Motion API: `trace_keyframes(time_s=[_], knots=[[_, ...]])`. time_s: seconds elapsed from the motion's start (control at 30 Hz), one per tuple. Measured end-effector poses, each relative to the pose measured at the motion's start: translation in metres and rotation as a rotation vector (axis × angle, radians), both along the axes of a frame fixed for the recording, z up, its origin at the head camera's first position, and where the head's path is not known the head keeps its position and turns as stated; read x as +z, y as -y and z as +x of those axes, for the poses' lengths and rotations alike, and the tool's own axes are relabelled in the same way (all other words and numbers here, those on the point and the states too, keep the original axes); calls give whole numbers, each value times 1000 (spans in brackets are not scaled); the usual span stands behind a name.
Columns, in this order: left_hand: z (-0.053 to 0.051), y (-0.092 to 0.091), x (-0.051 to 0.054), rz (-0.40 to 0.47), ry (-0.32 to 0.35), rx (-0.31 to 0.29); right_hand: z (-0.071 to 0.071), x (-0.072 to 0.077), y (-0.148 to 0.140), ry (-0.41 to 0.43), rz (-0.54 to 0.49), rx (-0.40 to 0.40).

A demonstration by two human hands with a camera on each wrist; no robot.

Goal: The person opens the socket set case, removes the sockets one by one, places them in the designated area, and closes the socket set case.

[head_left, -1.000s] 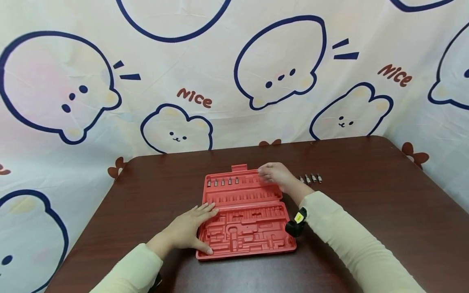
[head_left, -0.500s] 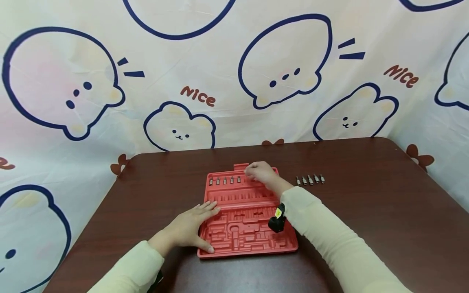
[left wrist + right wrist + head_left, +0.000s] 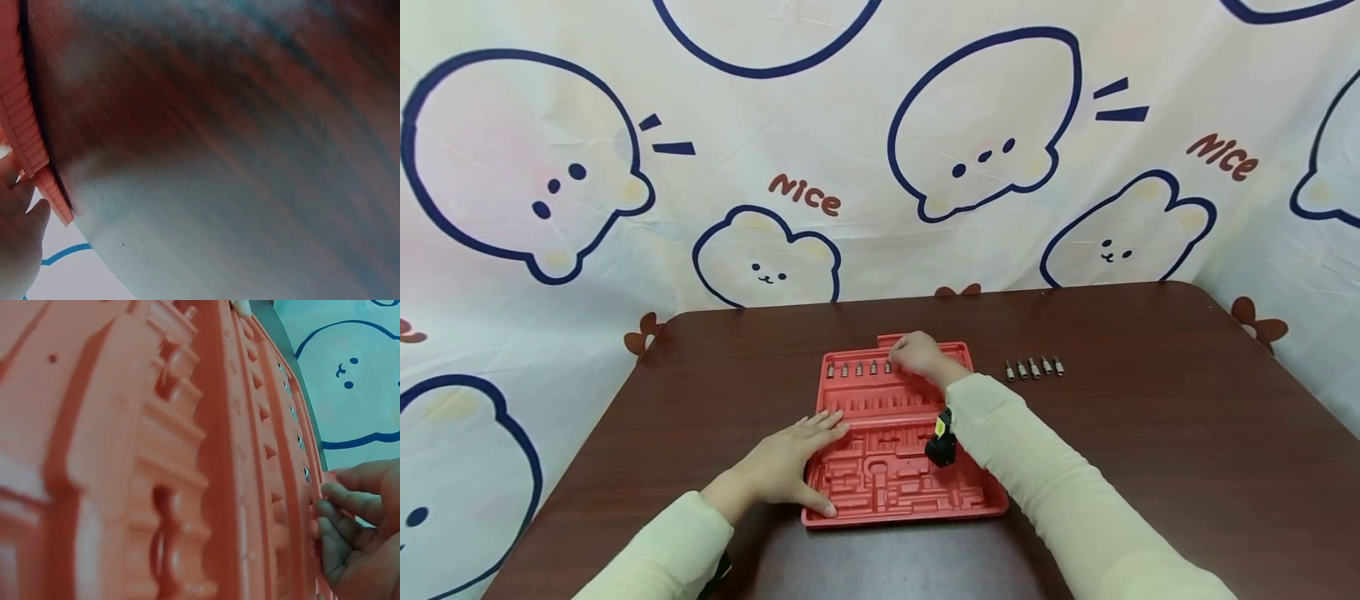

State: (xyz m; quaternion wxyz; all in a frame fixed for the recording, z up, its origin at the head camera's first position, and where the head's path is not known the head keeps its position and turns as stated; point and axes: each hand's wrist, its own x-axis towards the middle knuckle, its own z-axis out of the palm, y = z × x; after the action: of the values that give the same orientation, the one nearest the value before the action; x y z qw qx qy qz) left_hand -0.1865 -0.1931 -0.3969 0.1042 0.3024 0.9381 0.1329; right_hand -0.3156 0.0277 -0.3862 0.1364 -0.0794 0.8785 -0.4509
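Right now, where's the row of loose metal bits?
In the head view, the row of loose metal bits lies on the table, right of the red case, beyond the right sleeve.

First inspector: Is the right hand point(image 3: 916, 353) fully visible?

Second inspector: No. In the head view its own back hides what, if anything, it pinches, and it covers part of the red case point(image 3: 917, 482). The right wrist view cuts it at the right edge.

First inspector: And the left wrist view?

Second inspector: The left hand point(image 3: 19, 240) and the case are cut by the left edge; the counter point(image 3: 219, 156) is blurred.

First inspector: Tip shapes of the metal bits point(image 3: 1033, 367)?

Second inspector: Too small to tell.
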Motion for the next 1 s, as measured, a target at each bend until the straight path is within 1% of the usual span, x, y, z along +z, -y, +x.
trace_keyframes(time_s=[0.07, 0.2, 0.3, 0.33, 0.37, 0.43, 0.47, 0.5, 0.53, 0.57, 0.6, 0.67, 0.7, 0.73, 0.77, 0.8, 0.83, 0.87, 0.9, 0.93, 0.97, 1.0], knots=[[0, 1, 0, -4, -1, -4, -1, 1, 4, 5, 52, 0], [1, 1, 1, -13, -2, -16, -7, 0, 13, 42, 167, -22], [0, 0, 1, -14, -4, -22, -17, -8, 16, 40, 206, -35], [0, 0, 2, -14, -5, -23, -22, -16, 14, -9, 195, -11], [-1, 0, 2, -15, -7, -22, -26, -20, 15, -16, 201, -10], [-1, 0, 2, -12, -5, -23, -30, -26, 16, -21, 213, -11], [-1, 0, 3, -11, -4, -24, -31, -27, 17, -13, 235, -16], [-1, 1, 3, -8, -2, -25, -26, -23, 17, -29, 242, -13], [0, 0, 3, -5, -1, -27, -25, -22, 18, -24, 258, -19], [0, 0, 3, -1, 1, -29, -18, -14, 19, 4, 290, -40], [0, 0, 3, 3, 4, -31, -13, -10, 18, -14, 296, -37], [0, 0, 3, 6, 2, -34, -25, -28, 16, -64, 292, -20], [0, 0, 3, 6, 1, -33, -34, -40, 15, -83, 274, -13], [0, 0, 3, 2, -2, -32, -50, -59, 16, -78, 270, -17], [0, 0, 3, -1, -4, -31, -65, -78, 16, -114, 274, -1], [0, 0, 3, -4, -4, -28, -84, -101, 16, -117, 259, 3], [0, 0, 2, -7, -5, -27, -104, -124, 17, -91, 249, -6], [0, 1, 2, -9, -4, -24, -114, -135, 17, -75, 237, -14], [0, 1, 2, -10, -5, -21, -121, -141, 18, -43, 229, -25], [0, 1, 2, -12, -4, -19, -123, -143, 17, -37, 221, -35], [0, 1, 2, -11, -3, -18, -118, -136, 16, -27, 203, -43], [0, 1, 3, -10, -2, -17, -103, -116, 16, 22, 167, -73]])
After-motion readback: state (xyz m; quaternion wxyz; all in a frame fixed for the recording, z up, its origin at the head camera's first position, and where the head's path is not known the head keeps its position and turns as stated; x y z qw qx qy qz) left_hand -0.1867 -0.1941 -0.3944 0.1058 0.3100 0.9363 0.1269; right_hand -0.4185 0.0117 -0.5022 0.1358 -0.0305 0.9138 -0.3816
